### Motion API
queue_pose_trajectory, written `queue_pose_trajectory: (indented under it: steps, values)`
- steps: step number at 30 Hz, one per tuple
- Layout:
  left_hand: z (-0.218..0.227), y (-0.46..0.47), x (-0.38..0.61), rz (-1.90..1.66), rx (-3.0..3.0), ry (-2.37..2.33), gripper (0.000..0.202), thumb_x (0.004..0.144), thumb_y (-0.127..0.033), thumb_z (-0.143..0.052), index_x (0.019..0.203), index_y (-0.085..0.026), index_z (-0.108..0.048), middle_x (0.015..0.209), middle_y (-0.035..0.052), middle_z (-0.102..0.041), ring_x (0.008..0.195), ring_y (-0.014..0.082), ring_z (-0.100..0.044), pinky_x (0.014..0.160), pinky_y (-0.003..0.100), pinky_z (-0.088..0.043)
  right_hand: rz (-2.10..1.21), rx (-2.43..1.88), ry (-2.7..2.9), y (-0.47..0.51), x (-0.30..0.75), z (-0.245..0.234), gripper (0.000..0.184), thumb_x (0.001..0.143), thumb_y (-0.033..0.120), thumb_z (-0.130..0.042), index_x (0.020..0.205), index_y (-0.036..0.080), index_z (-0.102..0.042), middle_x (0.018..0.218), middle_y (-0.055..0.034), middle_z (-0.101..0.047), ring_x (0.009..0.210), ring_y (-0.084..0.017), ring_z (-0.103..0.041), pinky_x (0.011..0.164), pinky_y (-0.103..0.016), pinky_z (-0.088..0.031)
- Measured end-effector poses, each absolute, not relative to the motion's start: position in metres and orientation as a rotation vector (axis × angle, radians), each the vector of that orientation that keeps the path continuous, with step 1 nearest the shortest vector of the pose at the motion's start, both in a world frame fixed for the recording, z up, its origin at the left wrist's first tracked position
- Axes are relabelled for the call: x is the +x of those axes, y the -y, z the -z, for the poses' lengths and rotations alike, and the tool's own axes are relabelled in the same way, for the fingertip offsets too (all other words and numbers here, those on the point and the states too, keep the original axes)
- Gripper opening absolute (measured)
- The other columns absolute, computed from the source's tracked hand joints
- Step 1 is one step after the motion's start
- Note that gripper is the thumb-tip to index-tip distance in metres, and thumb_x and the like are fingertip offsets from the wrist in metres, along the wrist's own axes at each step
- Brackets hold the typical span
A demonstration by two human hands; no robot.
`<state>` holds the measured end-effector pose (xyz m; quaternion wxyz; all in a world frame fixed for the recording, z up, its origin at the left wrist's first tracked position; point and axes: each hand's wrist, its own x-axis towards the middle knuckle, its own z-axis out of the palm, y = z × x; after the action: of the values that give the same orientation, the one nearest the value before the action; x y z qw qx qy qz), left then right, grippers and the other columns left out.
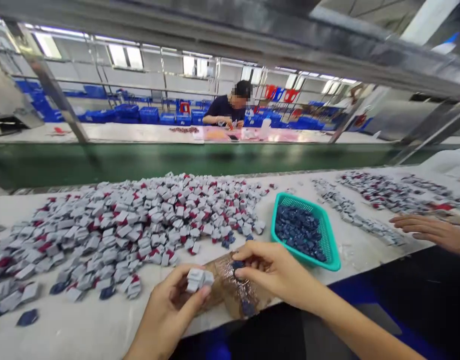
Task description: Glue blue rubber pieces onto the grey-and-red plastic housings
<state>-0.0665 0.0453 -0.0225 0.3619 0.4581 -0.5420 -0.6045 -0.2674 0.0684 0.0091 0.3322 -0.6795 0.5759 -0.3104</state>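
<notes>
My left hand (pixel 169 310) is closed around a small light-grey block-like plastic part (pixel 198 280), gripped between thumb and fingers. To its right, my right hand (pixel 267 267) pinches a small dark-blue plastic piece (pixel 237 265) between thumb and fingertips. That piece is held over a brown, shiny sheet (pixel 224 285) at the table's near edge. Another dark-blue piece (pixel 248 307) lies on the sheet's lower part. Beside my right hand stands a turquoise basket (pixel 333 245) holding many dark-blue pieces. The two held parts are apart from each other.
A wide heap of grey and dark-red parts (pixel 139 215) covers the table's left and middle. More parts (pixel 387 192) lie in rows at right, near another person's hand (pixel 432 230). Across a green belt (pixel 158 157), a person (pixel 227 107) works at another table. Metal beams cross overhead.
</notes>
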Motion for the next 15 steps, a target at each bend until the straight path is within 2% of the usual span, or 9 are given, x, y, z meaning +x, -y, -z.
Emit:
queue_pose_trajectory:
  steps: [3, 7, 15]
  values:
    - [0.013, -0.044, -0.066, 1.618, 1.090, 1.566, 0.024, 0.072, -0.038, -0.065, 0.087, -0.020, -0.061, 0.077, 0.0017, -0.065, 0.065, 0.0146, -0.060, 0.059, 0.020, -0.050, 0.920, -1.705, -1.351, -0.073, -0.261, -0.028, 0.014, 0.077, 0.029, -0.064, 0.083, 0.017, -0.063, 0.064, 0.0009, -0.058, 0.058, -0.010, -0.054, 0.052, -0.019, -0.041]
    - [0.009, -0.048, -0.061, 1.552, 0.995, 1.745, 0.017, 0.078, -0.032, -0.060, 0.092, -0.023, -0.060, 0.084, -0.0003, -0.064, 0.073, 0.0126, -0.060, 0.066, 0.018, -0.049, 0.905, -1.727, -1.212, -0.078, -0.251, -0.033, 0.012, 0.075, 0.023, -0.066, 0.086, 0.017, -0.064, 0.064, 0.0019, -0.059, 0.055, -0.008, -0.054, 0.051, -0.016, -0.042]
    - [0.014, -0.050, -0.050, 1.365, 0.829, 1.921, 0.016, 0.081, -0.023, -0.058, 0.096, -0.028, -0.057, 0.078, -0.0058, -0.062, 0.067, 0.0071, -0.058, 0.061, 0.012, -0.046, 0.735, -1.741, -1.181, -0.074, -0.249, -0.034, 0.012, 0.076, 0.023, -0.066, 0.083, 0.015, -0.062, 0.063, 0.0025, -0.057, 0.053, -0.006, -0.051, 0.049, -0.014, -0.038]
